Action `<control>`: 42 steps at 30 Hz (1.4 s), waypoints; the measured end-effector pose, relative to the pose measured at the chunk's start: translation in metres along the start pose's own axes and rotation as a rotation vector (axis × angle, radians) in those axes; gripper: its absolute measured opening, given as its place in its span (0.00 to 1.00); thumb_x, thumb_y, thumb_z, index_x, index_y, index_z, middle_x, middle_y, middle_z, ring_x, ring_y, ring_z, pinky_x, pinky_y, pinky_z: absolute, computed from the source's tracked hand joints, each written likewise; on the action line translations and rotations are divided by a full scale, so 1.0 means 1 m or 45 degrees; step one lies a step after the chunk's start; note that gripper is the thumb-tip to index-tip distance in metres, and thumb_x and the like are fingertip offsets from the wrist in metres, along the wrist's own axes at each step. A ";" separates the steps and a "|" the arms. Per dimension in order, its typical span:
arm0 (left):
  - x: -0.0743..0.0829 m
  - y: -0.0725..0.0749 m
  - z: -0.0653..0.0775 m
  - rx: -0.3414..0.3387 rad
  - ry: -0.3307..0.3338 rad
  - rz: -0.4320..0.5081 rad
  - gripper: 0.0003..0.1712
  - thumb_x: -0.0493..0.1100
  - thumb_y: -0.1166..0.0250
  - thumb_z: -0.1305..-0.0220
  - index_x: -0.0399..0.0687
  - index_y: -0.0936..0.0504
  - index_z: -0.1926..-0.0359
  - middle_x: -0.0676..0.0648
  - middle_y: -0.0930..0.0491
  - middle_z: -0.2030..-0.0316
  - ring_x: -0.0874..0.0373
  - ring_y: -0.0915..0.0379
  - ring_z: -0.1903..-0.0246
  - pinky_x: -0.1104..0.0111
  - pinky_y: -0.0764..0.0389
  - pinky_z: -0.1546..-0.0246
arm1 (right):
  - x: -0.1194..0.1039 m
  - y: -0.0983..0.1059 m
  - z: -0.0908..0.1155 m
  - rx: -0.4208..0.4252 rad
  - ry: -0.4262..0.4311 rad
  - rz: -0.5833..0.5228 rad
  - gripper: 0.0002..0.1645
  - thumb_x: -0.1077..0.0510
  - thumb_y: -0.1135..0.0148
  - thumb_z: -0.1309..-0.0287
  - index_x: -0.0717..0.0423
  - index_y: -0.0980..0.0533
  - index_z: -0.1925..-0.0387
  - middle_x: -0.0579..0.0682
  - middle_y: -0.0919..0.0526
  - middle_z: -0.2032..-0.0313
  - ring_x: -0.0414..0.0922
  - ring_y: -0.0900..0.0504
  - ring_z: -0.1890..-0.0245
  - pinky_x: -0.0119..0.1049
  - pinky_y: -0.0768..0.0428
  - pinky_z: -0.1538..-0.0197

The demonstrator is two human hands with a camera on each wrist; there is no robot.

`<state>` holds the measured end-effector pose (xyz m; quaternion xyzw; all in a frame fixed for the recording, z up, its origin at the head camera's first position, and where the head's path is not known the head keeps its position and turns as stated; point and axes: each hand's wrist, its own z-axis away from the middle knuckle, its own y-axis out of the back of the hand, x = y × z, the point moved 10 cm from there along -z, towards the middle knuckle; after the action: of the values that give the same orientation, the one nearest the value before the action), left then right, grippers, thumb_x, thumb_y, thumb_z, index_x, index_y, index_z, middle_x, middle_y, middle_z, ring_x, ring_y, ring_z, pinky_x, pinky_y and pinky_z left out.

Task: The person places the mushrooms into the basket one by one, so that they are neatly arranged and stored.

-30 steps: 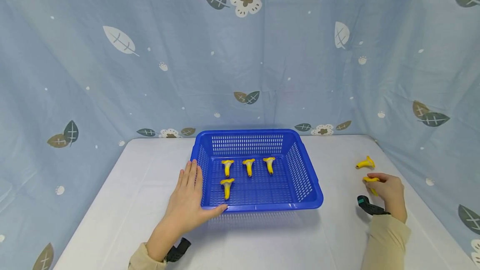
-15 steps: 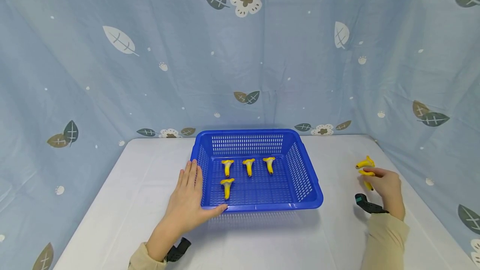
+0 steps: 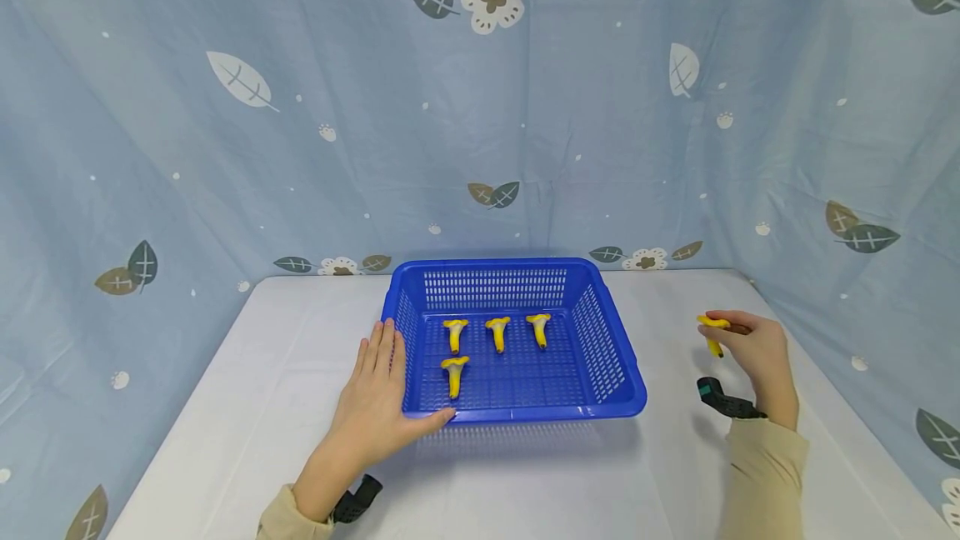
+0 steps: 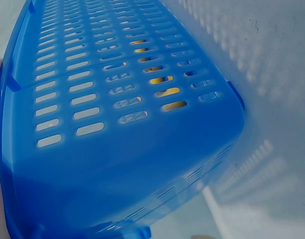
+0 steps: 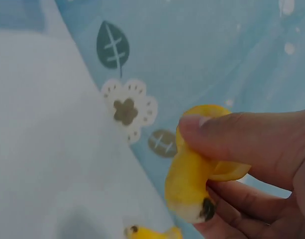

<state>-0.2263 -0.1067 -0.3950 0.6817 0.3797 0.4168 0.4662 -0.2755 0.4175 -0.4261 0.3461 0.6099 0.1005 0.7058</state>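
Note:
A yellow chanterelle-like mushroom [image 3: 715,347] with a dark stem tip is pinched between the thumb and fingers of my right hand [image 3: 761,357], above the right side of the table. In the right wrist view, the thumb presses on the cap of this mushroom [image 5: 186,181]. My left hand [image 3: 375,407] lies with straight fingers on the left rim of a blue plastic basket [image 3: 517,416], its thumb along the front rim. Inside the basket, three mushrooms make a back row, including a middle one [image 3: 498,335]; another mushroom [image 3: 453,377] lies in front of the leftmost.
Another yellow mushroom [image 5: 154,233] lies on the table in the right wrist view; my right hand covers it in the head view. The white tabletop [image 3: 300,340] ends at a blue patterned curtain [image 3: 360,148] behind and at the sides.
My right hand has lifted the mushroom from the table and moved it away from me and leftward, passing over the other loose mushroom. My left hand and the basket have stayed still.

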 end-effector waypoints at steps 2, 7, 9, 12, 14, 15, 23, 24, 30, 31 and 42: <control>0.000 0.000 0.000 0.001 0.000 -0.002 0.76 0.85 0.45 0.52 0.25 0.51 0.26 0.29 0.60 0.24 0.39 0.70 0.24 0.48 0.58 0.26 | -0.007 0.000 0.001 0.007 0.008 0.003 0.35 0.42 0.34 0.38 0.64 0.23 0.41 0.62 0.22 0.45 0.42 0.22 0.61 0.37 0.27 0.57; 0.000 0.001 0.001 0.006 -0.001 -0.003 0.75 0.84 0.44 0.52 0.25 0.51 0.26 0.29 0.60 0.24 0.38 0.69 0.24 0.48 0.57 0.26 | -0.025 0.001 0.005 0.039 0.038 -0.011 0.36 0.39 0.33 0.40 0.62 0.23 0.41 0.59 0.21 0.47 0.41 0.22 0.61 0.39 0.29 0.56; 0.000 0.001 0.001 0.005 -0.001 -0.002 0.75 0.84 0.44 0.52 0.25 0.51 0.26 0.29 0.60 0.24 0.38 0.69 0.24 0.48 0.58 0.26 | -0.032 0.001 0.007 0.053 0.059 -0.012 0.38 0.38 0.32 0.42 0.61 0.22 0.41 0.58 0.22 0.47 0.42 0.24 0.60 0.39 0.30 0.56; 0.000 0.001 0.001 0.004 -0.002 -0.005 0.76 0.85 0.44 0.52 0.25 0.51 0.26 0.29 0.60 0.24 0.38 0.70 0.24 0.48 0.58 0.26 | -0.044 0.001 0.011 0.073 0.103 -0.012 0.38 0.37 0.32 0.43 0.61 0.22 0.42 0.57 0.23 0.47 0.45 0.24 0.58 0.39 0.29 0.57; 0.000 0.001 0.001 0.005 -0.005 -0.009 0.76 0.85 0.44 0.52 0.25 0.51 0.26 0.29 0.60 0.25 0.38 0.69 0.24 0.48 0.58 0.26 | -0.052 0.001 0.013 0.084 0.138 -0.004 0.38 0.37 0.31 0.44 0.61 0.22 0.42 0.57 0.24 0.47 0.46 0.24 0.57 0.39 0.28 0.58; 0.000 0.001 0.001 0.006 -0.005 -0.010 0.76 0.85 0.44 0.52 0.25 0.51 0.26 0.29 0.60 0.25 0.38 0.69 0.24 0.48 0.57 0.26 | -0.056 0.001 0.014 0.088 0.151 -0.007 0.37 0.37 0.31 0.44 0.60 0.21 0.43 0.56 0.24 0.47 0.47 0.24 0.57 0.38 0.28 0.57; 0.001 0.001 0.001 -0.002 -0.002 -0.006 0.76 0.85 0.44 0.52 0.25 0.51 0.26 0.29 0.60 0.24 0.38 0.69 0.24 0.48 0.58 0.26 | -0.085 -0.002 0.024 0.107 0.241 -0.043 0.35 0.38 0.29 0.45 0.59 0.20 0.45 0.54 0.22 0.49 0.42 0.23 0.59 0.41 0.28 0.58; 0.001 0.001 0.001 -0.003 -0.002 -0.003 0.76 0.85 0.44 0.52 0.25 0.51 0.26 0.29 0.60 0.24 0.38 0.70 0.24 0.48 0.58 0.26 | -0.090 -0.002 0.026 0.111 0.257 -0.049 0.34 0.39 0.29 0.45 0.59 0.19 0.46 0.53 0.22 0.50 0.41 0.23 0.60 0.41 0.28 0.58; 0.001 0.001 0.001 -0.003 0.000 0.013 0.76 0.84 0.44 0.52 0.25 0.51 0.26 0.29 0.61 0.24 0.40 0.72 0.24 0.48 0.59 0.26 | -0.118 -0.006 0.031 0.109 0.401 -0.050 0.28 0.44 0.27 0.45 0.58 0.18 0.49 0.51 0.20 0.54 0.34 0.20 0.65 0.34 0.25 0.61; 0.000 0.001 0.001 -0.003 0.002 0.013 0.76 0.85 0.44 0.52 0.25 0.51 0.26 0.29 0.61 0.24 0.40 0.72 0.24 0.48 0.59 0.26 | -0.123 -0.008 0.031 0.100 0.424 -0.044 0.27 0.44 0.27 0.44 0.59 0.18 0.50 0.51 0.20 0.54 0.33 0.20 0.65 0.33 0.24 0.62; 0.000 0.001 0.001 -0.006 0.002 0.002 0.75 0.85 0.45 0.51 0.25 0.51 0.26 0.29 0.61 0.25 0.40 0.72 0.24 0.48 0.59 0.26 | -0.167 -0.023 0.035 -0.043 0.586 0.015 0.23 0.47 0.26 0.45 0.60 0.16 0.55 0.54 0.20 0.57 0.31 0.19 0.66 0.31 0.22 0.60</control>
<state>-0.2254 -0.1069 -0.3945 0.6808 0.3785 0.4185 0.4671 -0.2883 0.2932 -0.3073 0.3058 0.7509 0.1911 0.5533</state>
